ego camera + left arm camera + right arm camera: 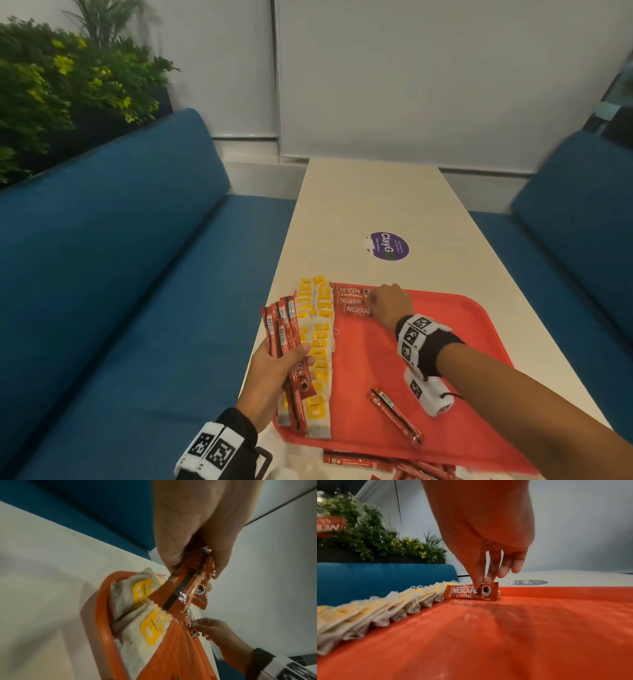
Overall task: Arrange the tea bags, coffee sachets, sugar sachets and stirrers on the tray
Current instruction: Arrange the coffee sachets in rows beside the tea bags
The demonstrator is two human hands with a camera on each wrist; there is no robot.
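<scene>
The right hand (388,305) has its grip closed in a pinch, thumb and forefinger nipped on the near end of a coffee sachet (471,592) that it is setting down at the far left corner of the red tray (479,342), hard against the others already laid there. The left hand (274,380) has its grip clenched round a fanned bundle of coffee sachets (286,329), held out over the tray's left edge above the tea bags (320,359). What I would worry about is that bundle: the sticks are splayed and slick, and the hand holds them only near their lower ends, so a slackening of the thumb could, I think, drop several onto the tea bags and knock the overlapped row askew. The sachet being placed could also skid on the smooth tray floor as the fingers let go, nudging the laid row of coffee sachets (352,301) out of line. As for looks, the sachets are narrow glossy red sticks with white lettering and a small cup emblem, crimped at the ends, and they look light and slippery. The tea bags are pale, soft paper pouches with yellow tags, lapped one over the next along the tray's left side. One loose coffee sachet (395,416) lies slantwise on the tray near the front, and more spare sachets (394,464) lie on the tabletop (376,205) just beyond the tray's near rim.
</scene>
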